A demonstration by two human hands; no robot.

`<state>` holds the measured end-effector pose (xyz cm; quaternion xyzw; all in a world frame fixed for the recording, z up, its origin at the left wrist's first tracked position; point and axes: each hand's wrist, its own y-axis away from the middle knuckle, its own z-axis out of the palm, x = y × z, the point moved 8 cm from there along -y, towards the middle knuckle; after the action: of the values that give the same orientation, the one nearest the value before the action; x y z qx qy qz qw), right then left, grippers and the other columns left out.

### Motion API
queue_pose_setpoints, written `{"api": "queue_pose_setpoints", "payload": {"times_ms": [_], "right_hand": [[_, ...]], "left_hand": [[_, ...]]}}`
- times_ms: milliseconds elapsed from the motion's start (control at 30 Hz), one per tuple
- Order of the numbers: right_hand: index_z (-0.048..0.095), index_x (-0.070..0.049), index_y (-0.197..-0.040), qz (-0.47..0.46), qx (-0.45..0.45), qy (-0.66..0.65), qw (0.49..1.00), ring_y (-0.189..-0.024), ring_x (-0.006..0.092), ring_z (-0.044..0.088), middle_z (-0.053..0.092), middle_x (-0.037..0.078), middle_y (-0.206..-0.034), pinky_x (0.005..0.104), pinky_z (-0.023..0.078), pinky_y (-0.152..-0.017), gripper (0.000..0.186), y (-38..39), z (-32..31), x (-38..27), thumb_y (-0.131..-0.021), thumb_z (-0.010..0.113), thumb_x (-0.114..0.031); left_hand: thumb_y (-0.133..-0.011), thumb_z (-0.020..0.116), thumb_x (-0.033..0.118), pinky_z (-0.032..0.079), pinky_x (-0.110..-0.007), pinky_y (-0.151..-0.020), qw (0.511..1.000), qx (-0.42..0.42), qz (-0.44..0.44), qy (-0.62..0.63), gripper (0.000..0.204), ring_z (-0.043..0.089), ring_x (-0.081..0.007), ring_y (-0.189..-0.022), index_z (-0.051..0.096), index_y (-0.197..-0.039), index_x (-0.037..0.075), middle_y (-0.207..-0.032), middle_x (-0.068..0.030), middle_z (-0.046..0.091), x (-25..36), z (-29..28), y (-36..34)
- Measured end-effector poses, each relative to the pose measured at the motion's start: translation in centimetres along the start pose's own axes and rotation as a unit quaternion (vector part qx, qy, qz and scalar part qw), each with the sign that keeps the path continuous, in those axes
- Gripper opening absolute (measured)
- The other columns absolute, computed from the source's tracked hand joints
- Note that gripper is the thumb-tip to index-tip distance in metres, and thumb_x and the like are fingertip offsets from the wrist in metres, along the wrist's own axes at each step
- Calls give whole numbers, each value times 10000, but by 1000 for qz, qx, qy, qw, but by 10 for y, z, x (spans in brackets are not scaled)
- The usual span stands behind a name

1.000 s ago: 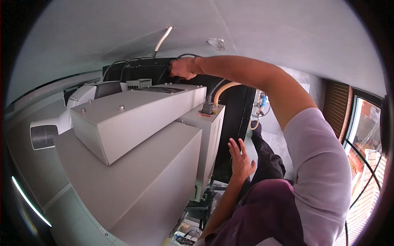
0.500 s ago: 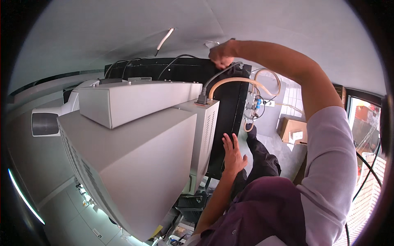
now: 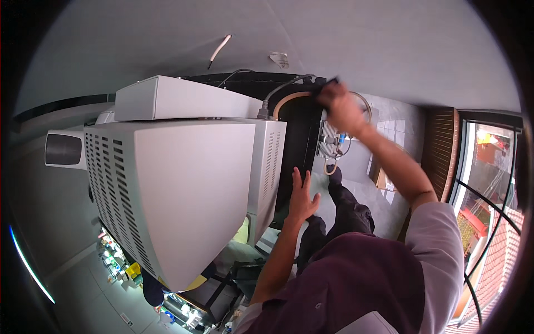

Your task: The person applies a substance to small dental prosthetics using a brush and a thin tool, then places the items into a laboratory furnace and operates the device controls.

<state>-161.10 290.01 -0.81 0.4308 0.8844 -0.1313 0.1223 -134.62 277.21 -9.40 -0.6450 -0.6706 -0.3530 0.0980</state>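
My left hand (image 3: pixel 302 201) lies with fingers spread on the edge of a black tabletop (image 3: pixel 296 142). Beside it stands a large light-grey machine housing (image 3: pixel 194 167) with slotted vents. My right hand (image 3: pixel 344 111), smeared by motion, is closed on a small black thing (image 3: pixel 327 92) at the tabletop's far right corner; what kind it is cannot be made out. Near that hand a beige hose (image 3: pixel 292 99) and a dark power cable (image 3: pixel 281 90) run to the narrower grey box (image 3: pixel 267 161). Below the hand, metal fittings with a blue part (image 3: pixel 340 140) hang at the table's side.
A grey wall (image 3: pixel 356 44) rises behind the table, with a white cable end (image 3: pixel 220 51) sticking out. On the floor at right is a cardboard box (image 3: pixel 384 179). A window (image 3: pixel 484 167) is at far right, with black cables across it. A white-framed screen (image 3: pixel 64 149) stands at left.
My right hand has come away from the far edge by the wall, moving right and nearer past the corner. My left hand stays on the table edge. The view has shifted.
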Motion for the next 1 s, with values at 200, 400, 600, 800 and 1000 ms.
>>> {"api": "queue_pose_setpoints", "payload": {"times_ms": [200,400,600,800,1000], "right_hand": [[563,-76,-1429,-46,17,28,998,-1333,296,457,464,86,-1537,441,430,-1049,626,11,102,-69,-815,650,-163],[545,-74,-1446,149,34,59,986,-1267,305,489,498,76,-1500,411,473,-926,586,9,93,-47,-870,595,-175],[660,-83,-1276,251,-30,41,967,-1154,333,577,656,112,-1203,460,506,-966,434,41,47,15,-850,638,-159],[740,-88,-1082,129,117,-111,979,-1106,344,602,687,132,-1111,435,522,-956,283,-42,33,24,-846,659,-223],[750,-98,-1030,71,-43,43,996,-1164,356,569,673,129,-1132,449,512,-995,266,-49,68,79,-849,612,-237]], "left_hand": [[-880,711,150,409,-477,-1111,993,38,30,105,540,472,-451,-1333,554,-1373,-5,-1457,-270,469,7,-3,34],[-895,684,109,528,-441,-926,990,45,47,124,386,662,-362,-1064,635,-1262,-2,-1158,-191,671,7,12,92],[-901,690,90,565,-403,-832,984,32,-19,174,354,715,-305,-950,655,-1244,9,-1090,-173,702,-19,5,122],[-909,691,93,583,-362,-812,976,55,-99,186,344,730,-265,-956,668,-1243,15,-1099,-174,719,-66,8,151],[-935,671,135,590,-383,-777,954,78,-207,202,319,733,-292,-908,672,-1232,18,-1037,-169,732,-92,14,208]]}}
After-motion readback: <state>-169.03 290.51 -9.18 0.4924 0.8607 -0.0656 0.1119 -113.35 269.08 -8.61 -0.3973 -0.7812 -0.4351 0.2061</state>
